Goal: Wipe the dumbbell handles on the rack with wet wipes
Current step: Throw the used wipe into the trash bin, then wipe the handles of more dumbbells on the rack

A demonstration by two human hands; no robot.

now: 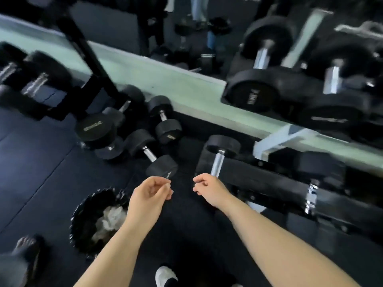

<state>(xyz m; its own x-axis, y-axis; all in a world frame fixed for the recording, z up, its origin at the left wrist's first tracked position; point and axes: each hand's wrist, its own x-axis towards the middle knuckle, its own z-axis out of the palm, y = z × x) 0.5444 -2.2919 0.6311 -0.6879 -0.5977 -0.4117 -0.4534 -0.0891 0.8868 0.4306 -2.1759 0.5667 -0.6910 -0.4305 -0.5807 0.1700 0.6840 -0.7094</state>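
Far L: blurred dumbbells (35,83) on a shelf, dark heads, ridged metal grips. Below: bin (79,206) w/ glossy black liner, crinkled at rim, parked on floor in easy reach, prob. for used wipes; pale crumpled wad (109,220) inside. Next over: loose dumbbells (150,155) lying on dark rubber floor (41,172), matte round heads, short chrome grips, off the rack so likely not the job yet.

Centre: left hand (149,193) & right hand (209,189) apart but near each other, fingers loosely curled, thumbs by fingertips, gripping nothing visible. No wipe in either; prob. between wipes, fresh one needed first.

Just past R knuckles: handle (216,164), bright smooth-looking steel, on a rack dumbbell (222,145) cradled across the black angled rack (269,179), leaving grip exposed & reachable. Further R, same shelf: second handle (310,195), ribbed chrome. Upper R: top-shelf dumbbells (263,56), big black heads, blurred.
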